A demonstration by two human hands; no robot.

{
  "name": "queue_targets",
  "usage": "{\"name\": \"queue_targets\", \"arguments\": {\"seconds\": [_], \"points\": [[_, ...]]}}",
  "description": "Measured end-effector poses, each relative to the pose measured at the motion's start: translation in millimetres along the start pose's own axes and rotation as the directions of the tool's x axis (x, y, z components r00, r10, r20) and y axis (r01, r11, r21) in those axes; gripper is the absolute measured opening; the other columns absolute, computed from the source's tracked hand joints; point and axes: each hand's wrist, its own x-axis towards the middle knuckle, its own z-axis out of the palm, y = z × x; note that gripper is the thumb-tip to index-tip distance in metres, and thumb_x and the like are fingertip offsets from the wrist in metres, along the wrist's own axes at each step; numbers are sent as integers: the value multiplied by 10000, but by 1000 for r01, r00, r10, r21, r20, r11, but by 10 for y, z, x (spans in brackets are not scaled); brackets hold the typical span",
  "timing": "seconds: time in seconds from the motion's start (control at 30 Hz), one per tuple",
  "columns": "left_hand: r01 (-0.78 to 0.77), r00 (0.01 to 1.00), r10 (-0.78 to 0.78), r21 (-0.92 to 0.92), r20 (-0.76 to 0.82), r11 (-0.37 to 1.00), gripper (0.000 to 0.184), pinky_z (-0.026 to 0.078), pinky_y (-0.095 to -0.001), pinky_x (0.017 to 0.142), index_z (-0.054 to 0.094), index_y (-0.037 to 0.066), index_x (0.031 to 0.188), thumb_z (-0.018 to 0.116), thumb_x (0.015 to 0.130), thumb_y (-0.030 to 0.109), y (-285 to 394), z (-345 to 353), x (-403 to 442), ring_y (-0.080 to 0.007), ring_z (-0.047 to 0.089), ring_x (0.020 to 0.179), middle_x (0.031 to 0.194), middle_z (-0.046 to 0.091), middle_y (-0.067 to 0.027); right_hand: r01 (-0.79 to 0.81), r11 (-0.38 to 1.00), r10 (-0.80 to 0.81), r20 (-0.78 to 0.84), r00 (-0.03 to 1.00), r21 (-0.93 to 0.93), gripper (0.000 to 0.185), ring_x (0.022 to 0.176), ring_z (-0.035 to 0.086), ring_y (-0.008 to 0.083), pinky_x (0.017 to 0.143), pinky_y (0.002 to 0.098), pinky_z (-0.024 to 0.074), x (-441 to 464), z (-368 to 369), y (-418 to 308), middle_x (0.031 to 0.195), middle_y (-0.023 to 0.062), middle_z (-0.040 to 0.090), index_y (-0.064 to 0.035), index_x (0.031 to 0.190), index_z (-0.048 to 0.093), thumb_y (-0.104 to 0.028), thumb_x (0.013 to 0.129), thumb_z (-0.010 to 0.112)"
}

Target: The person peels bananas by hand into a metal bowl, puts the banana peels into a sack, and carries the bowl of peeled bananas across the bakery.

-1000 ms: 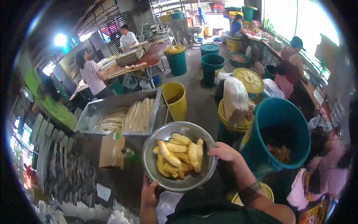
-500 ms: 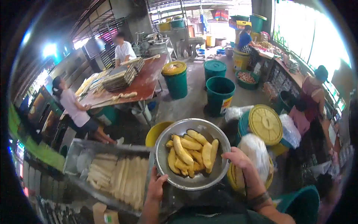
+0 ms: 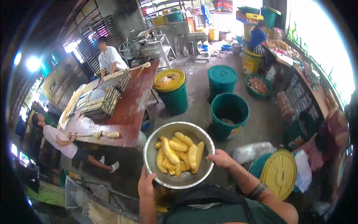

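A round metal bowl (image 3: 152,140) is held out in front of my body, tilted slightly so its inside shows. Several peeled yellow bananas (image 3: 172,152) lie heaped in it. My left hand (image 3: 146,183) grips the lower left rim, thumb over the edge. On the right rim my right hand (image 3: 220,158) has its fingers closed round the edge. The fingers under the bowl are hidden on both sides.
Ahead stand an open green bin (image 3: 230,108), a lidded green bin (image 3: 222,79) and a yellow-topped bin (image 3: 170,91). A yellow lid (image 3: 279,174) is at right. Two people work at a red-brown table (image 3: 128,117); others sit along the right counter.
The view has moved forward and turned, so the bins and table appear nearer. The tray of dough at left has slid down toward the frame's bottom. Both hands still hold the bowl.
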Motion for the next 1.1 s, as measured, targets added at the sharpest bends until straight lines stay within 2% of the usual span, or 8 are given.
{"name": "queue_targets", "arguments": {"seconds": [0.17,0.2,0.3,0.43,0.57,0.73,0.93,1.1], "points": [[-37,999,36,-141,-13,989,699,395,-364,1054,349,-19,1444,528,769,17,101,489,1204,-249,527,1208,1344,515,-146,-47,983,51,16,999,-179,374,766,629,204,701,357,488,1519,-542,-301,820,103,677,10,963,707,-322,817,616],[1,999,5,-143,43,990,744,385,-386,1073,311,-12,1467,521,753,-3,58,541,1529,-263,506,1236,1369,493,-149,-39,996,39,5,999,-82,381,806,646,231,739,367,500,1613,-638,-514,850,131,689,19,973,706,-312,801,628],[-19,992,35,-128,119,992,755,388,-386,1071,300,-9,1475,517,752,-17,-234,760,2674,-266,503,1239,1367,497,-148,-65,978,47,-96,994,-199,393,861,659,243,786,372,506,2141,-1095,-918,903,154,699,25,1016,700,-297,800,633],[139,975,-136,-7,176,990,745,406,-359,1044,325,1,1472,528,757,-55,128,1608,3848,-253,512,1220,1361,505,-135,-163,985,139,-302,943,-55,401,925,670,255,828,381,503,2708,-1744,-968,971,165,705,22,1072,692,-281,817,631],[181,894,-195,74,403,981,729,391,-346,1049,345,13,1465,555,772,-67,141,2312,5199,-223,512,1210,1356,513,-106,-159,955,259,-448,856,249,396,962,662,245,859,364,501,3053,-2321,-1478,1030,144,704,37,1117,671,-241,838,627],[227,789,-255,120,559,966,708,412,-330,1031,371,15,1451,558,775,-82,14,3079,6435,-190,513,1217,1363,518,-90,-53,950,213,-513,831,308,367,964,656,219,863,353,502,3903,-3054,-1371,1026,124,704,48,1123,663,-187,843,621],[223,870,-204,12,449,975,713,458,-334,972,395,12,1428,554,738,-73,28,3500,7924,-208,571,1121,1269,573,-95,-48,976,143,-453,880,214,355,919,665,205,836,355,509,5456,-3713,-1874,982,112,714,6,1101,685,-239,852,619],[193,932,-216,103,293,976,734,455,-352,974,378,10,1424,559,716,-63,338,3907,9150,-254,555,1127,1285,536,-126,-30,994,74,-438,896,105,351,845,644,194,764,351,499,6512,-4269,-2712,882,108,699,33,1031,691,-250,832,630]]}}
